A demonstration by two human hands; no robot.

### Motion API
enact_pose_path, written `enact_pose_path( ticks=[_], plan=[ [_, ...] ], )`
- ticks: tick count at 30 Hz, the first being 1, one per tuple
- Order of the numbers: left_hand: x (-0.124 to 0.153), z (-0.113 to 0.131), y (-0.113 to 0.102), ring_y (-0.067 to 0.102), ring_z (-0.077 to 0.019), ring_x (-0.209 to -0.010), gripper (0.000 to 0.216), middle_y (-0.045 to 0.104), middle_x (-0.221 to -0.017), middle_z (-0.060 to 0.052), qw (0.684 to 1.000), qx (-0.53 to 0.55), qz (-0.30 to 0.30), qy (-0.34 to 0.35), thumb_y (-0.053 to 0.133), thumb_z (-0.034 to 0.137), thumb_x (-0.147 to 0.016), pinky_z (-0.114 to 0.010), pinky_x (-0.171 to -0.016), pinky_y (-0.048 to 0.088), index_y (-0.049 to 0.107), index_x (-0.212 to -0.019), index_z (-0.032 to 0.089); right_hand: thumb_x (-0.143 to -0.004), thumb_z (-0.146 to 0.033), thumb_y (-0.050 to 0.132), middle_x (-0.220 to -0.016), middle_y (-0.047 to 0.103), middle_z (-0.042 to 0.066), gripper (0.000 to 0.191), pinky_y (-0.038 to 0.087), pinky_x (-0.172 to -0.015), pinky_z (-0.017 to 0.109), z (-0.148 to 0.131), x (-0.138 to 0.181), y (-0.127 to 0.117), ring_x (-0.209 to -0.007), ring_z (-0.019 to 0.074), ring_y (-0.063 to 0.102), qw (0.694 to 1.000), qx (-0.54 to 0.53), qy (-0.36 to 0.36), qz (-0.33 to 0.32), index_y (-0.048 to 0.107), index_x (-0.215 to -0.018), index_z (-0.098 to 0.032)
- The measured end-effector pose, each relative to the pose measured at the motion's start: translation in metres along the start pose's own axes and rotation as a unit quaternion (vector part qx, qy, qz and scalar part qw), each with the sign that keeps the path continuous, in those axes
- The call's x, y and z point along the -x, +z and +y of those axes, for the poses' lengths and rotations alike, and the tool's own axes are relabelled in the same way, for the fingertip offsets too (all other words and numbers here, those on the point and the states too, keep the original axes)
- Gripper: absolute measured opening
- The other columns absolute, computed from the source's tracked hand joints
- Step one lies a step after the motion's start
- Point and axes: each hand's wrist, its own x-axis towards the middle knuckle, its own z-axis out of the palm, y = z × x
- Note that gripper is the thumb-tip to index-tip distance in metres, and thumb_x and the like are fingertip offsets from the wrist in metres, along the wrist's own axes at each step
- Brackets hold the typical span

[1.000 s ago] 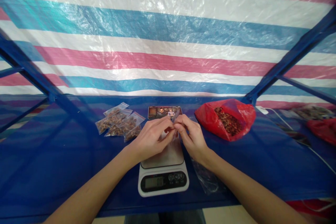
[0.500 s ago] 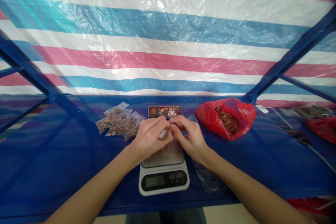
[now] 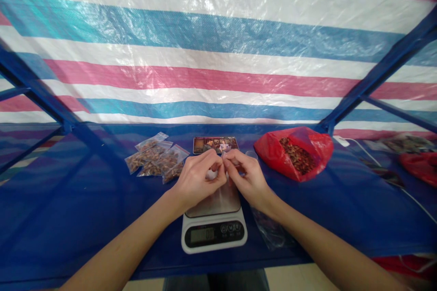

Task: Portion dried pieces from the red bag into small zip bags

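My fingers: both sets pinched together at mid-frame, closed on a small clear bag [image 3: 223, 163] that I hold between them just above the scale.
Left hand [image 3: 198, 178]: thumb and forefinger nip the bag's left edge; the rest of the fingers curl in under it.
Right hand [image 3: 247, 177]: thumb and forefinger nip the right edge, tips almost touching those of the left hand.
Small clear bag: nearly hidden by my fingertips; I cannot tell whether its mouth is open or sealed, nor whether anything is inside.
Scale [image 3: 214, 218]: white body with a steel plate, straight below my hands at lower centre; its display faces me, digits too faint to read.
Step in hand: by my judgement, working the bag's mouth with both thumbs, either parting it or pressing it closed.
Next move calls for: a fine sliding pinch along the top edge, keeping the bag level over the plate.
Filled bags [image 3: 155, 160]: a loose heap of small clear packets with brown pieces, left of centre on the table [image 3: 68, 200].
Phone [image 3: 215, 144]: lying flat just beyond my hands, screen lit.
Red bag [image 3: 293, 152]: right of centre, mouth open on a mound of brown pieces.
Empty bags [image 3: 269, 229]: a clear plastic bundle under my right wrist, beside the scale.
Backdrop: a striped tarp [image 3: 218, 54] fills the upper frame.
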Motion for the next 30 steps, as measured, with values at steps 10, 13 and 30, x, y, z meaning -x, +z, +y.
enact_pose_path(
  ticks=[10, 13, 30],
  plan=[
    [-0.0036, 0.0032, -0.0026, 0.051, -0.0099, -0.062, 0.017, 0.052, -0.071, 0.005, 0.999, 0.010, -0.040, -0.029, 0.058, 0.013, -0.093, -0.023, -0.062, 0.040, 0.051, -0.080, 0.021, -0.102, -0.027, 0.058, -0.077, 0.061, 0.000, 0.016, 0.046, -0.053, 0.020, -0.0043, -0.0013, -0.0008, -0.065, 0.0122, 0.061, 0.998, -0.053, 0.030, 0.000, 0.059, -0.087, -0.021],
    [-0.0050, 0.0040, -0.0043, 0.048, -0.0096, -0.061, 0.019, 0.051, -0.070, 0.006, 0.999, 0.005, -0.048, -0.022, 0.058, 0.013, -0.093, -0.023, -0.060, 0.038, 0.048, -0.079, 0.022, -0.107, -0.039, 0.058, -0.077, 0.062, -0.002, 0.023, 0.044, -0.046, 0.019, -0.0041, -0.0001, -0.0018, -0.056, 0.0105, 0.058, 0.993, -0.103, 0.060, -0.025, 0.059, -0.092, -0.021],
    [-0.0007, -0.0007, 0.0009, 0.042, -0.0086, -0.058, 0.029, 0.043, -0.068, 0.006, 0.997, -0.045, 0.011, 0.055, 0.061, 0.003, -0.089, -0.023, -0.056, 0.035, 0.043, -0.077, 0.022, -0.098, -0.022, 0.061, -0.077, 0.063, -0.002, 0.009, 0.045, -0.056, 0.022, -0.0033, -0.0005, 0.0020, -0.065, 0.0120, 0.059, 0.999, -0.027, 0.044, -0.004, 0.061, -0.089, -0.022]
  ],
)
